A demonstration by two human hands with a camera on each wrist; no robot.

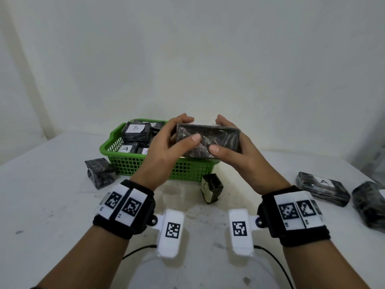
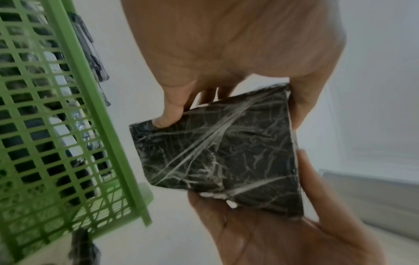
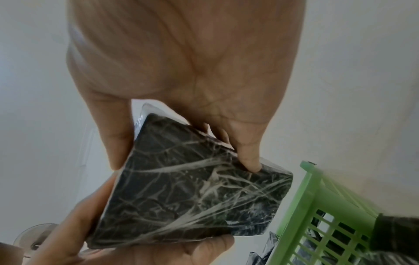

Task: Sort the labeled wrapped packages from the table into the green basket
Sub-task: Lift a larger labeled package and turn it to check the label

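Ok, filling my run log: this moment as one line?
both hands grip package | above basket | label unseen

Each bare forearm wears a black wrist band [image 1: 125, 211] carrying white panels printed with black square codes; a white camera pod [image 1: 171, 232] (itself code-marked, at 3 o'clock of the left band) trails a black cable [image 1: 135, 251].

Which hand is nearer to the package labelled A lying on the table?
Right. The right hand grips the held package's end on the side toward the A package; the left hand grips the other end, over the green basket.
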